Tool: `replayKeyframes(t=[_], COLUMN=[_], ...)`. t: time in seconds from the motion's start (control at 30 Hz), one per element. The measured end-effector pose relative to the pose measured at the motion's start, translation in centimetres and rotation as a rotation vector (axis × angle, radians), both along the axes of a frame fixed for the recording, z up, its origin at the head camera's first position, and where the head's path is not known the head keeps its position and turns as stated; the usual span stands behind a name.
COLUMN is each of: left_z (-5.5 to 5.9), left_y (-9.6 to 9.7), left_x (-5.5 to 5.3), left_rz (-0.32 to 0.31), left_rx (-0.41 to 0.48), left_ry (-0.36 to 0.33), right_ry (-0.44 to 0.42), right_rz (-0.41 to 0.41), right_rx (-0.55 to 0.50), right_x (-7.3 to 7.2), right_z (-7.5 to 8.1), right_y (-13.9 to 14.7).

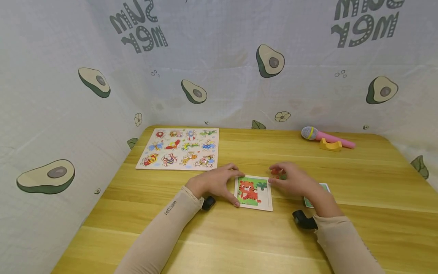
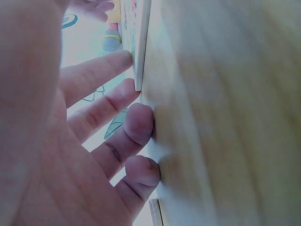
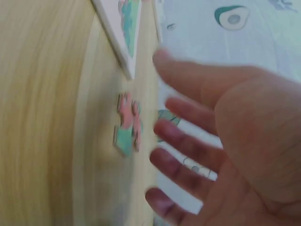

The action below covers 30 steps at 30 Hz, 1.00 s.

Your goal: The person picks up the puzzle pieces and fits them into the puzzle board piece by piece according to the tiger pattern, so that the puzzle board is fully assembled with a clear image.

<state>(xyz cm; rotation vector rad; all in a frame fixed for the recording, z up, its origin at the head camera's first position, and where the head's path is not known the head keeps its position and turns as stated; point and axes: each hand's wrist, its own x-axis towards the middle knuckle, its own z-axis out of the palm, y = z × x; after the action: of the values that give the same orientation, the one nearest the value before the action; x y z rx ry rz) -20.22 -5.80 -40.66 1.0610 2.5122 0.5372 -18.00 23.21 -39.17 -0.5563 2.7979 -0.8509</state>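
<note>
Bright head view, soft haze and blur in both wrist views

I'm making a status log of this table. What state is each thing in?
Tiger puzzle: incomplete, part of its right side bare
Loose pieces: lying outside the tiger puzzle
Insect board: lying flat
Pink microphone: lying down
Yellow stand: upright
Green item: partly hidden, state unclear
Left hand: touching the tiger puzzle
Right hand: fingers apart, holding nothing

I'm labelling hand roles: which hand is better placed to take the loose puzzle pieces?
Probably the right hand: it's empty, beside the loose pieces, while the left hand holds the puzzle board.
</note>
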Motion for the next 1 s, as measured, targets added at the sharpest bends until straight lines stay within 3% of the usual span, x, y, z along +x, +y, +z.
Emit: replayKeyframes(t=[0.2,0.5,0.67,1.0], left_z=[0.0,-0.1,-0.1,-0.2], left_y=[0.0,0.0,0.0,0.0], left_x=[0.0,0.0,0.0,0.0], left_rz=[-0.001,0.004,0.005,0.008], left_rx=[0.012,0.008,-0.002,0.001], left_ry=[-0.004,-0.006,-0.002,-0.002], right_ry=[0.059,0.125,0.12,0.053], right_rz=[-0.111,-0.055,-0.081,-0.143], right_rx=[0.055,0.132,0.153,0.087], right_x=[-0.3,0.0,0.1,-0.3], right_z=[-0.4,-0.9,-1.1,-1.1], right_y=[1.3,1.2,0.7,0.7])
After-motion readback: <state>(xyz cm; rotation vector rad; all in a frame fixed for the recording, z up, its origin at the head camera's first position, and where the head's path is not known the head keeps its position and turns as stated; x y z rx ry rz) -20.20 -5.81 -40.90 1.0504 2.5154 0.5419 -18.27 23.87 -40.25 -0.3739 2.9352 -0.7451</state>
